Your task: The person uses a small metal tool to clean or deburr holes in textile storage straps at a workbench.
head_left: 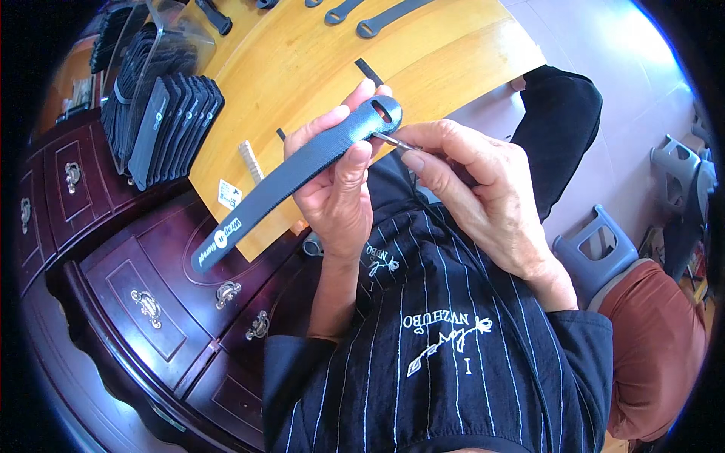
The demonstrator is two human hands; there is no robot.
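Observation:
Across my left hand (337, 174) lies a long dark storage strap (310, 161) with a rounded end and an oval slot. The fingers are behind it and the thumb presses its near edge, just below the slotted end. White print marks the strap's narrow lower-left end. In my right hand (483, 185), thumb and forefinger pinch a thin metal tool (396, 141); its tip touches the strap's edge close to the slot. Most of this tool is hidden in the fingers, so its kind does not show.
Dark straps (404, 13) lie along the far side of the yellow wooden table (453, 57). Stacked straps (177, 124) and a clear bin (181, 38) stand at left, above dark drawers (143, 279). Grey plastic stools (596, 245) and a person in brown (653, 340) are at right.

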